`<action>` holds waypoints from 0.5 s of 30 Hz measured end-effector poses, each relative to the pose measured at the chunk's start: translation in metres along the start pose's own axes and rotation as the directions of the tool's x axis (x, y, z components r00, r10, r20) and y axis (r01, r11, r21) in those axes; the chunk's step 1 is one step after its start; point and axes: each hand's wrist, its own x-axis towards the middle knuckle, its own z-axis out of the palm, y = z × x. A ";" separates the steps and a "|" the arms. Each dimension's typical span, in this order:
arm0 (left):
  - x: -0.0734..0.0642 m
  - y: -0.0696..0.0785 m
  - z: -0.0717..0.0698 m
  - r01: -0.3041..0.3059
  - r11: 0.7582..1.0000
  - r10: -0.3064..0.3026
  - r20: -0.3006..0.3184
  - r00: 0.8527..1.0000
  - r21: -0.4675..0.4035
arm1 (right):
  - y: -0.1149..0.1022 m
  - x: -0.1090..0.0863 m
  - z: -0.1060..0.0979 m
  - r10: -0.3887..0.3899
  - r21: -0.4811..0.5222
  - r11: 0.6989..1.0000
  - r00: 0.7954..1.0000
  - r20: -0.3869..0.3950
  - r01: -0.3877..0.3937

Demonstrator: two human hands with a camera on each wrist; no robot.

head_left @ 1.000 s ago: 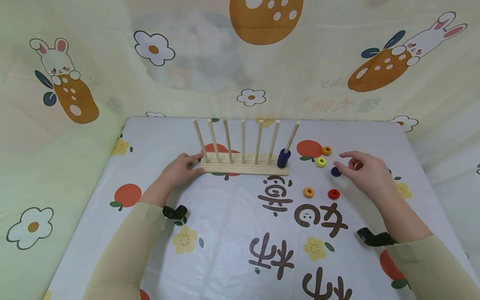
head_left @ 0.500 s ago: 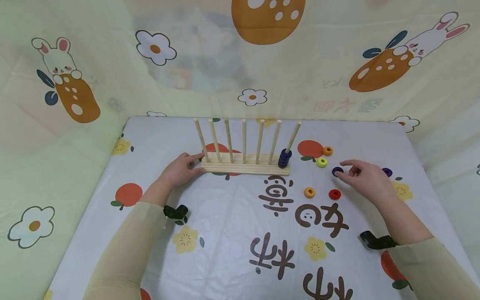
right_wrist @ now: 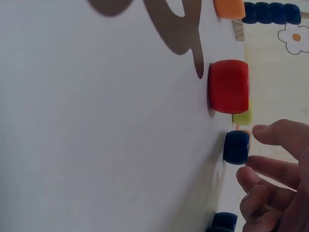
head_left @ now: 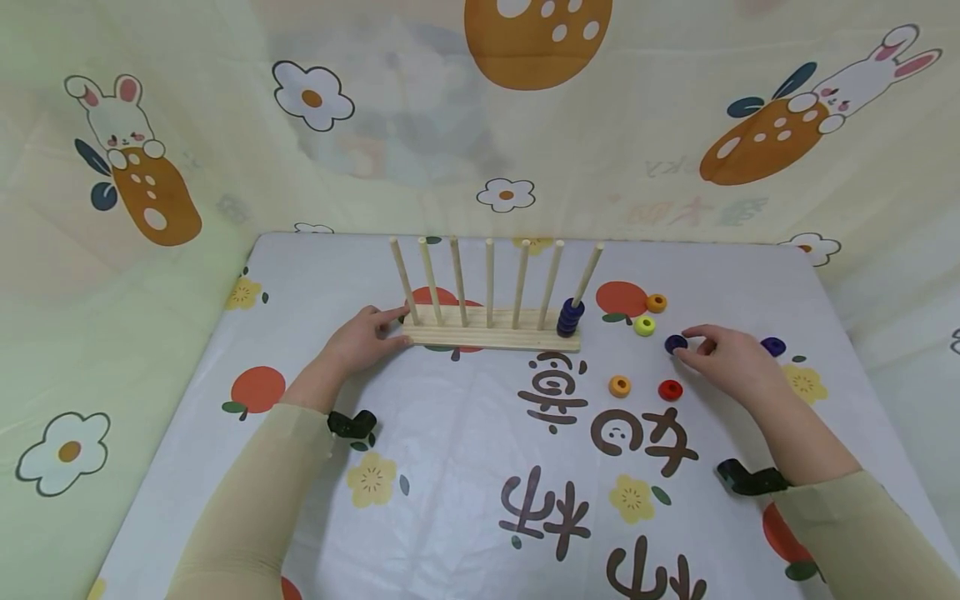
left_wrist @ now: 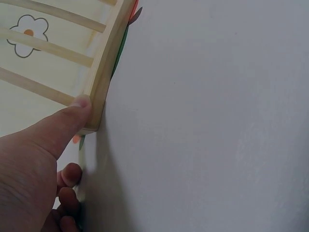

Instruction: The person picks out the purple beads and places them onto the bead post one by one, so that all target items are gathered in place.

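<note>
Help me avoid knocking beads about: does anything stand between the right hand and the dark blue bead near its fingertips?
Nothing visible does: the right hand has its thumb and a finger right by the dark blue bead. The red bead lies off to one side.

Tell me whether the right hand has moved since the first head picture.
Yes: the right hand has shifted down in the head view, toward the red bead.

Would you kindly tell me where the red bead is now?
In the head view, the red bead lies right of centre, just right of the nearer orange bead, left of the right hand.
</note>
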 end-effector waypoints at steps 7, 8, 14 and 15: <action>0.001 -0.002 0.001 -0.014 1.000 0.014 -0.004 1.000 0.001 | 0.001 0.004 0.003 0.034 0.000 0.999 0.999 0.012 -0.034; 0.001 -0.002 0.001 -0.017 1.000 0.017 -0.004 1.000 0.001 | 0.002 0.004 0.003 0.036 -0.001 0.999 0.999 0.011 -0.036; 0.000 -0.002 0.000 -0.024 1.000 0.024 -0.011 1.000 0.000 | 0.005 0.008 0.006 0.033 -0.007 0.999 0.999 0.011 -0.033; 0.000 -0.001 0.000 -0.024 1.000 0.024 -0.011 1.000 0.000 | 0.005 0.008 0.006 0.034 -0.007 0.999 0.999 0.012 -0.034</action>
